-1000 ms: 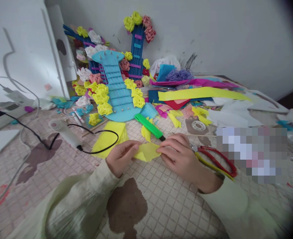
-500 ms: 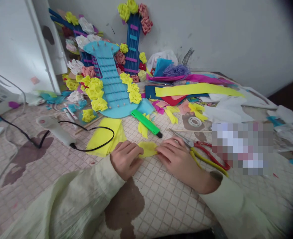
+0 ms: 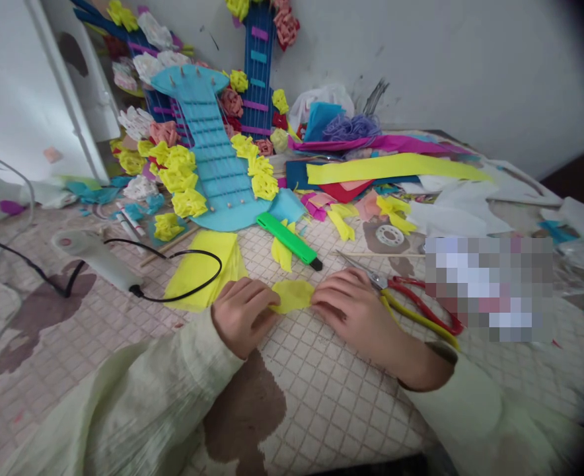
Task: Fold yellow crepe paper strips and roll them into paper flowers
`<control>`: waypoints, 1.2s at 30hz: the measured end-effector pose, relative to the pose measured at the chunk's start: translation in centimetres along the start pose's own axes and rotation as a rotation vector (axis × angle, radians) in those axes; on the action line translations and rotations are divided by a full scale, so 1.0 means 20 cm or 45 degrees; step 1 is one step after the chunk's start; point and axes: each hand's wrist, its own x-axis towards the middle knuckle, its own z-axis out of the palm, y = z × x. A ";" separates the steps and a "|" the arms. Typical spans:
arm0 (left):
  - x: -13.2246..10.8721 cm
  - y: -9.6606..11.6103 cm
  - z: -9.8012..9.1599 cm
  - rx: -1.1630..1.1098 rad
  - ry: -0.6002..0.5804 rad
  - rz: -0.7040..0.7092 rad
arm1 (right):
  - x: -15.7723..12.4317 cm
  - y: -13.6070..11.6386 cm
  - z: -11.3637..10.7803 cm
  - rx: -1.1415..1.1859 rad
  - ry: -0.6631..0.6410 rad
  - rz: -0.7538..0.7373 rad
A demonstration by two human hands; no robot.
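Observation:
A small piece of yellow crepe paper [image 3: 292, 296] is stretched flat between my two hands, just above or on the table. My left hand [image 3: 245, 314] pinches its left end with curled fingers. The right end is held by my right hand [image 3: 354, 314], fingers bent over it. Behind the paper lies a green utility knife [image 3: 289, 240] with a black tip. Yellow paper sheets [image 3: 205, 268] lie beyond my left hand. Scissors with red and yellow handles [image 3: 405, 301] rest beside my right hand, which partly covers their blades.
A white glue gun [image 3: 96, 261] with a black cable lies at the left. Behind stand a light-blue guitar-shaped craft [image 3: 213, 152] with yellow paper flowers and a dark-blue one [image 3: 257, 79]. A yellow strip [image 3: 396, 170], purple yarn [image 3: 351, 127] and a tape roll [image 3: 390, 235] lie at the back right.
My hands have spread slightly apart, and the paper between them shows a little wider and flatter. The camera view has shifted slightly.

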 end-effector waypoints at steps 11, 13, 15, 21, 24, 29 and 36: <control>0.00 -0.03 0.02 -0.091 -0.061 -0.030 | 0.00 0.02 0.00 0.007 -0.071 0.118; 0.00 -0.03 0.01 -0.106 -0.075 -0.052 | 0.00 0.01 0.00 0.018 -0.092 0.158; 0.01 -0.02 0.01 -0.124 -0.063 -0.074 | 0.00 0.01 0.00 0.034 -0.089 0.187; 0.02 0.00 0.01 -0.118 -0.065 -0.173 | 0.02 0.00 0.00 0.087 -0.072 0.242; 0.03 0.00 0.02 -0.128 -0.080 -0.178 | 0.03 0.00 0.00 0.115 -0.067 0.278; 0.03 0.00 0.02 -0.132 -0.072 -0.210 | 0.04 -0.01 0.00 0.101 -0.048 0.286; 0.03 0.01 0.02 -0.073 -0.132 -0.277 | 0.06 -0.02 0.01 0.095 -0.047 0.351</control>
